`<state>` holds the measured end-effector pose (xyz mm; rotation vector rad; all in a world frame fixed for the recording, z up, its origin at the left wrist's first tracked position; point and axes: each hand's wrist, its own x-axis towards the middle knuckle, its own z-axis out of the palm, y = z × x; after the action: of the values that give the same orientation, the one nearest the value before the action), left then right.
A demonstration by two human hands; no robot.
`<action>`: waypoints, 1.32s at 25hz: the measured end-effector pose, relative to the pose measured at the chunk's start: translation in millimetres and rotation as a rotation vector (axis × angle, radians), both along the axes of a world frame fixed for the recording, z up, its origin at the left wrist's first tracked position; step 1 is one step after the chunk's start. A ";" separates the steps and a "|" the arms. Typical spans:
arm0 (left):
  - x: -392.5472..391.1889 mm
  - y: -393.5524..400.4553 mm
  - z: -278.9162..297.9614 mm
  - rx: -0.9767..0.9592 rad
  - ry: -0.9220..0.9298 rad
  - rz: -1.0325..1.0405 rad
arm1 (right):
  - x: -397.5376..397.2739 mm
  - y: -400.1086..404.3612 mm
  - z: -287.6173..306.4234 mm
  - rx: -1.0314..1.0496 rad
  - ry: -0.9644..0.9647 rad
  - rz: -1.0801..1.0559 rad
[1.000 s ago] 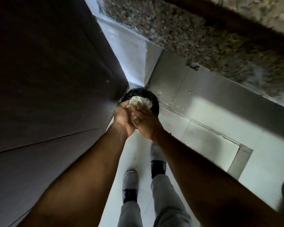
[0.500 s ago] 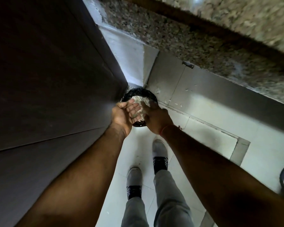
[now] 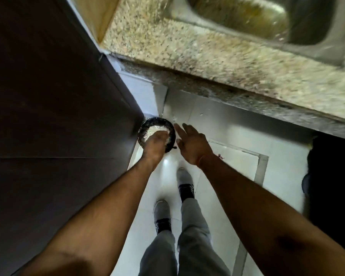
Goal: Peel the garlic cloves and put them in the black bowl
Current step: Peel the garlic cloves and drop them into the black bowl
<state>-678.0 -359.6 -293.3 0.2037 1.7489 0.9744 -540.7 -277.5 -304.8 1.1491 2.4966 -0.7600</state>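
Observation:
A black round container (image 3: 142,130) stands on the floor in the corner, holding a heap of white garlic peels (image 3: 154,128). My left hand (image 3: 155,145) hangs over it, back of the hand up and fingers pointing down into the peels; the fingertips are blurred and I see nothing gripped. My right hand (image 3: 191,145) is just right of the container with its fingers straight and spread, holding nothing. No garlic cloves are in sight.
A dark cabinet side (image 3: 58,116) fills the left. A speckled granite counter (image 3: 207,56) with a steel sink (image 3: 267,18) runs across the top. My feet in grey shoes (image 3: 184,179) stand on the white tiled floor. A dark object (image 3: 331,176) sits at the right edge.
Both hands were together over the container, the right one brushing peels off the cupped left palm. Now the right hand has drawn away to the right and the left has turned palm down.

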 end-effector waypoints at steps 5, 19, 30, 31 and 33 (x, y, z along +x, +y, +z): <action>50.3 -25.0 93.8 0.113 0.569 -0.741 | 79.9 -46.1 116.8 0.085 0.076 -0.193; 347.9 -35.3 296.2 0.611 0.818 -1.557 | 382.4 -176.8 308.2 0.348 0.040 -0.848; 645.6 -74.2 297.7 0.839 0.782 -2.111 | 640.7 -273.4 300.9 0.309 0.054 -1.232; 662.0 -78.9 287.9 0.847 0.784 -2.140 | 655.5 -280.6 292.6 0.294 0.068 -1.265; 687.3 -92.5 285.2 0.858 0.746 -2.198 | 681.6 -294.5 277.9 0.242 0.061 -1.316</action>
<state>9.4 -452.1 -8.1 2.5083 0.5009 -0.2658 141.0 -572.0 -27.0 2.8877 1.5968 -0.7107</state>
